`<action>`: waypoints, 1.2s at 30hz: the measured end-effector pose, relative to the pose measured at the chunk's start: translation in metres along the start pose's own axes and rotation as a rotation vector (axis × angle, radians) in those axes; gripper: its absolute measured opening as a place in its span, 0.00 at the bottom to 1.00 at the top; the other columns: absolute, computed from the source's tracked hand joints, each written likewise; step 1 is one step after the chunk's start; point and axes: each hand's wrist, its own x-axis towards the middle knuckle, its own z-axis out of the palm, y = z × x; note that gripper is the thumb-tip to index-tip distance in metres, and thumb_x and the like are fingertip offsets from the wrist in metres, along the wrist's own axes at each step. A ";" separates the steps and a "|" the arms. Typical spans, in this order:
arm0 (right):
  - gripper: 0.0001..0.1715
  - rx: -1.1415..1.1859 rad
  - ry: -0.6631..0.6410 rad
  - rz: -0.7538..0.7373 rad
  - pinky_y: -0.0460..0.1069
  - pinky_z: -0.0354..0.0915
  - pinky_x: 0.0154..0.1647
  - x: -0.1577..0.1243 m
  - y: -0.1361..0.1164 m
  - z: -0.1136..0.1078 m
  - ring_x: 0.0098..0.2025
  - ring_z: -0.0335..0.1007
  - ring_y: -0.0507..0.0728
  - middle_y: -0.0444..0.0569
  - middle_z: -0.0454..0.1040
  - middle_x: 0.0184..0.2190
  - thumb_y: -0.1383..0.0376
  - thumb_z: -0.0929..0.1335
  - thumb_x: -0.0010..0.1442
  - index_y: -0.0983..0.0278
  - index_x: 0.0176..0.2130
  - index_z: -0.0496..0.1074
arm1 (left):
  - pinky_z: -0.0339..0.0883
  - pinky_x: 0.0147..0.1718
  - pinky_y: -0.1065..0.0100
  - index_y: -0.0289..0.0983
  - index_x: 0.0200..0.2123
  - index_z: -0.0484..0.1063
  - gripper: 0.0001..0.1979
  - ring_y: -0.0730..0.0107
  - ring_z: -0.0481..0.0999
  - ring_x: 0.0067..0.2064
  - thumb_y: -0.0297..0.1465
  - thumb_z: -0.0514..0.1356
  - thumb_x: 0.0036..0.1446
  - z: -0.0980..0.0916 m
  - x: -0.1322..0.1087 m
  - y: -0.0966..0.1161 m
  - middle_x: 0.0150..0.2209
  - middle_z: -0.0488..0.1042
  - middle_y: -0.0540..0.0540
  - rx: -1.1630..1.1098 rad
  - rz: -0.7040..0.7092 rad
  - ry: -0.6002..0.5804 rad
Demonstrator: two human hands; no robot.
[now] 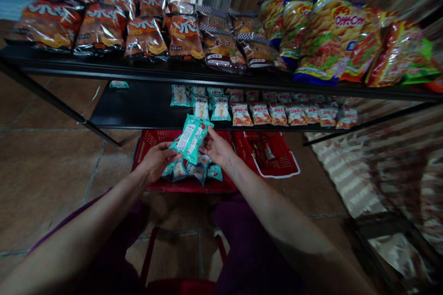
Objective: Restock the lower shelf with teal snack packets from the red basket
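Note:
A teal snack bag (192,138), its printed back towards me, is held up between my hands over a red shopping basket (141,152). My left hand (158,159) grips the bag's lower left side, and my right hand (216,146) closes on its right edge. Beneath, several more teal and white snack bags (197,169) lie in the basket. On the lower black shelf (134,108) just beyond my hands stand rows of teal and white bags (220,107), beside rows of red and white snack bags (260,113).
The upper shelf (138,65) bears orange chip bags (143,37), brown snack bags (224,48) and large yellow and blue bags (328,37). A second red basket (277,161) with a white handle stands to the right on the floor. A lone teal bag (118,84) lies at the lower shelf's left.

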 end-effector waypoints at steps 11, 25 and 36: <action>0.46 -0.193 -0.242 -0.122 0.47 0.68 0.31 -0.021 0.012 0.012 0.31 0.72 0.51 0.38 0.75 0.31 0.63 0.76 0.41 0.50 0.56 0.57 | 0.72 0.34 0.76 0.30 0.26 0.70 0.09 0.77 0.75 0.29 0.12 0.56 0.47 -0.001 0.003 0.004 0.28 0.75 0.46 -0.016 0.043 0.013; 0.31 -0.186 -0.032 -0.284 0.45 0.64 0.30 -0.004 0.023 0.007 0.27 0.68 0.49 0.41 0.73 0.25 0.60 0.76 0.34 0.65 0.40 0.70 | 0.73 0.37 0.72 0.32 0.41 0.65 0.16 0.70 0.79 0.33 0.14 0.56 0.49 0.000 -0.005 -0.006 0.33 0.76 0.43 0.128 -0.053 -0.165; 0.35 -0.252 -0.211 -0.222 0.49 0.68 0.41 -0.012 0.026 0.008 0.38 0.71 0.52 0.44 0.73 0.41 0.61 0.75 0.40 0.59 0.49 0.67 | 0.73 0.37 0.70 0.31 0.32 0.68 0.10 0.71 0.77 0.31 0.14 0.57 0.48 0.005 -0.003 -0.005 0.29 0.75 0.44 0.075 0.022 -0.067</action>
